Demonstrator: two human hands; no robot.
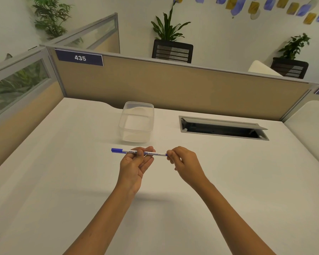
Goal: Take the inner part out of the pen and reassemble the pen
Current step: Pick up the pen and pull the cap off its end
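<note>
A slim white whiteboard pen [155, 153] with a blue cap at its left end is held level above the white desk, in the middle of the view. My left hand [134, 162] grips the pen's barrel near the middle, palm turned up, fingers curled over it. My right hand [182, 161] pinches the pen's right end, where a small blue tip part shows between the fingertips. The pen looks whole, cap on.
A clear plastic container [136, 122] stands just behind the hands. A cable opening [223, 128] with a raised flap lies in the desk at back right. Beige partition walls [173, 85] close off the desk's back and left sides.
</note>
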